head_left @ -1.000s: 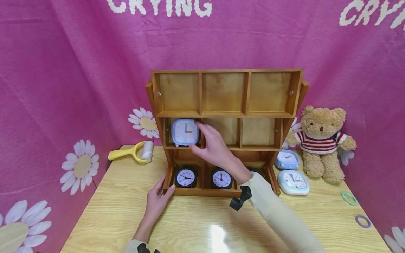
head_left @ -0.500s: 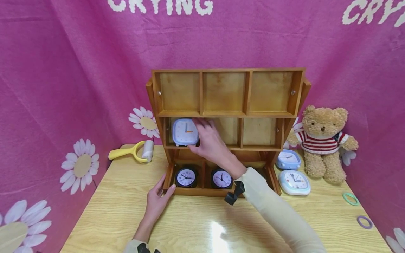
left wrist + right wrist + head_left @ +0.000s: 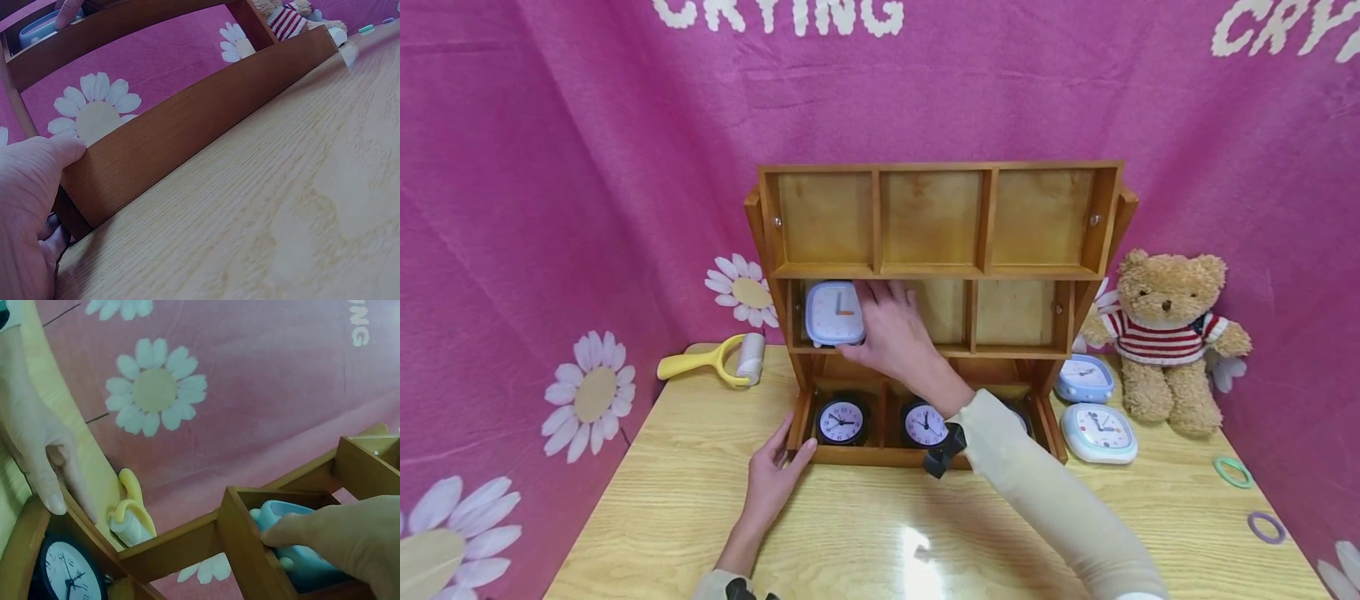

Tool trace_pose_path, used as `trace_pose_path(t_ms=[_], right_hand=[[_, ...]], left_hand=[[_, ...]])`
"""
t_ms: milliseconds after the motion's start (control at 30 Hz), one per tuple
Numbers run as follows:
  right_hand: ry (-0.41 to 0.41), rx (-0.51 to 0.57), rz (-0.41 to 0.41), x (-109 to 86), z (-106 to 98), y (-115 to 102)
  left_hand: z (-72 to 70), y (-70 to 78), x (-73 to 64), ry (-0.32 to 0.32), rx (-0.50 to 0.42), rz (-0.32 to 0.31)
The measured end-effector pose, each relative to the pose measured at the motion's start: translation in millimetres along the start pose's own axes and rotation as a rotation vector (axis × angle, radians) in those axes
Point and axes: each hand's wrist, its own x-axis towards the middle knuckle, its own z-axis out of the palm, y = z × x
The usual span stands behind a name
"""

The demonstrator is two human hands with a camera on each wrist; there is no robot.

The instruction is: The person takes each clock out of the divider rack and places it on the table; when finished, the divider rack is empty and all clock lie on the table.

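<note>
A light blue alarm clock [image 3: 833,315] stands in the left compartment of the middle tier of a wooden display shelf [image 3: 940,271]. My right hand [image 3: 895,329] holds it at its right side, thumb near the lower corner; the other fingertips reach into the compartment and are partly hidden. In the right wrist view the thumb lies on the edge of the blue clock [image 3: 294,537]. My left hand [image 3: 775,475] grips the shelf's lower left corner, its thumb over the front rim [image 3: 156,134]. Black round clocks [image 3: 840,422] stand in the bottom tier, one partly behind my right forearm.
At the shelf's right lie a blue clock [image 3: 1084,377] and a white-and-blue clock [image 3: 1099,432], before a teddy bear [image 3: 1165,342]. Green [image 3: 1233,472] and purple rings [image 3: 1266,527] lie at the right edge. A yellow-handled roller [image 3: 715,362] lies at left.
My right hand has moved left and closed in on the blue clock's right side, and the clock has shifted slightly left in its compartment. The left hand has stayed at the corner.
</note>
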Motion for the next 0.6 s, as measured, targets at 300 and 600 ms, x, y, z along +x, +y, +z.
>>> trace_pose_path(t_ms=[300, 600], right_hand=[[0.103, 0.057, -0.057, 5.6, 11.0, 11.6], [0.294, 0.030, -0.184, 3.9, 19.5, 22.7]], left_hand=[[-0.9, -1.8, 0.8, 0.009, 0.013, 0.001], [0.5, 0.0, 0.4, 0.016, 0.021, -0.004]])
